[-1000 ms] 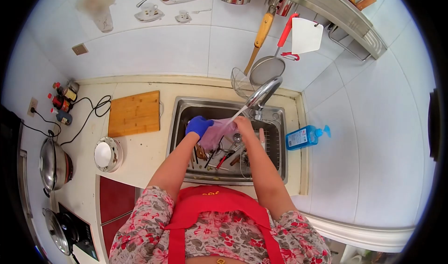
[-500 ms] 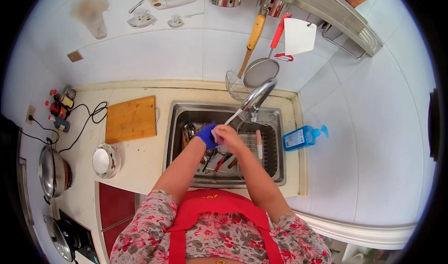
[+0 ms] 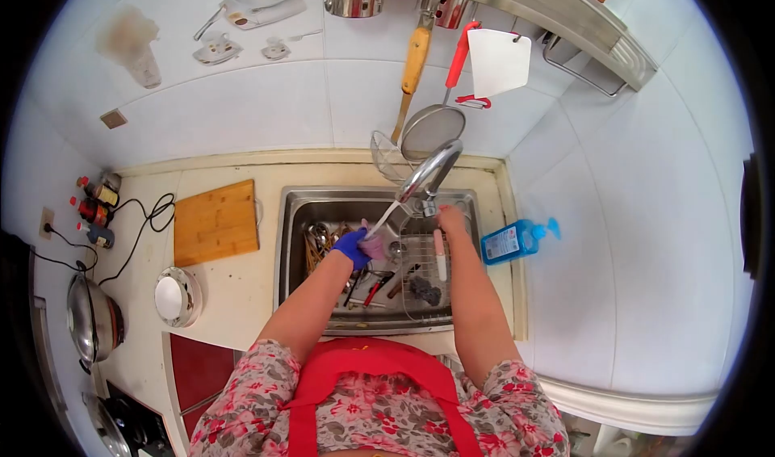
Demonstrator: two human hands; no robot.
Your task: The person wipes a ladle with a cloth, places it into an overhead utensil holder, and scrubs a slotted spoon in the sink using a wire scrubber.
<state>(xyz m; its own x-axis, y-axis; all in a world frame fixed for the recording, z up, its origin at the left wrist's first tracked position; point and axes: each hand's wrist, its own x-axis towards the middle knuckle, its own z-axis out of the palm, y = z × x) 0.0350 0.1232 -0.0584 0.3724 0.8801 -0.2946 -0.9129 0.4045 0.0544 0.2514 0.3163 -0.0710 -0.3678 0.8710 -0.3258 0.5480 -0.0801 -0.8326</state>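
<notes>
Pink cloth (image 3: 373,249), seemingly, clutched in the left hand (image 3: 353,248); I cannot tell if the right hand (image 3: 452,219) holds anything.

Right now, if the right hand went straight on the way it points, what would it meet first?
Probably the faucet: the right hand points toward its base, with the fingers close beside it. Depth is unclear, so they may already touch.

Single head-worn view, facing down over the sink (image 3: 282,265).

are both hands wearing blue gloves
No, only the left hand wears a blue glove; the right hand, beside the curved silver metal faucet, is bare.
</notes>
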